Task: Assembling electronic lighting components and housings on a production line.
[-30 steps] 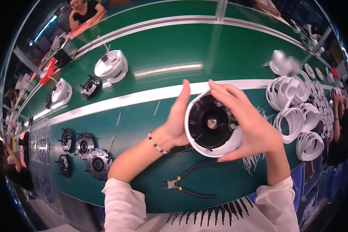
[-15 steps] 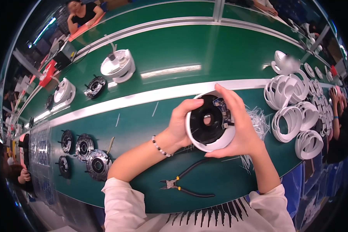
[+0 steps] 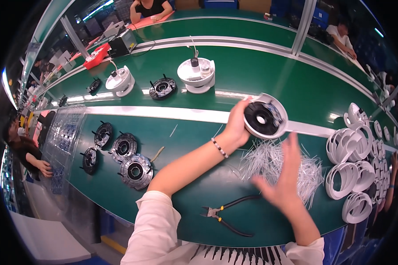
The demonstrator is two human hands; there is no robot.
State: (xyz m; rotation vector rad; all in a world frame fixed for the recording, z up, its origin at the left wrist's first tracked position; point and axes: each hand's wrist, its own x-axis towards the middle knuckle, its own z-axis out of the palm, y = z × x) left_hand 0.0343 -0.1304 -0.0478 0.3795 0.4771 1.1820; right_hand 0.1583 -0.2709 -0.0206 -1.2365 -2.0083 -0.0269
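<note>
My left hand [image 3: 237,125] grips a round white housing [image 3: 284,115] with a black disc-shaped insert [image 3: 257,122] inside it, holding it by its left side above the bench. A circuit board shows along the insert's right part. My right hand [image 3: 284,179] is off the housing, lower and to the right, slightly blurred, with thumb and fingers spread and nothing in them. Beneath and behind it spreads a pile of thin white cable ties [image 3: 311,179]. Side cutters [image 3: 214,212] with black handles lie gaping on the green bench just left of my right forearm.
Several black ring modules [image 3: 137,171] lie at the left, beside a clear plastic tray [image 3: 64,145]. White rings [image 3: 342,180] are stacked at the right. Half-built white units [image 3: 196,75] stand on the green conveyor [image 3: 261,79] beyond a pale rail. Co-workers sit around the line.
My right hand has let go of the housing and moved down, fingers spread. The left hand keeps hold, now farther out and to the right. The whole view has shifted.
</note>
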